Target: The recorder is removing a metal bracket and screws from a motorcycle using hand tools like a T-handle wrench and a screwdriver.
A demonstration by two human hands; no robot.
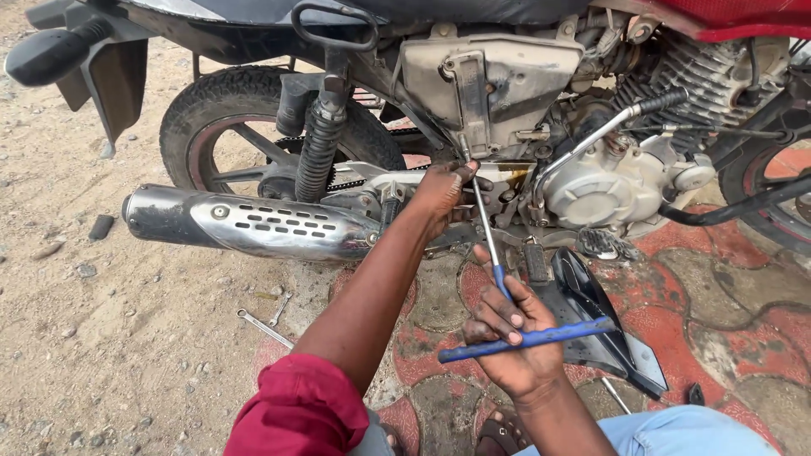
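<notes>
Sandy ground [101,338] meets red patterned paving [718,295] beneath a parked motorcycle [507,76]. Right hand [511,333], nearest the camera, has its fingers clenched on the blue crossbar of a T-handle wrench [524,338], whose shaft runs up to the motorcycle's frame. Left hand [443,194] grips a part under the side panel, fingers closed. A spanner [263,325] lies on the ground below the exhaust pipe [245,224].
</notes>
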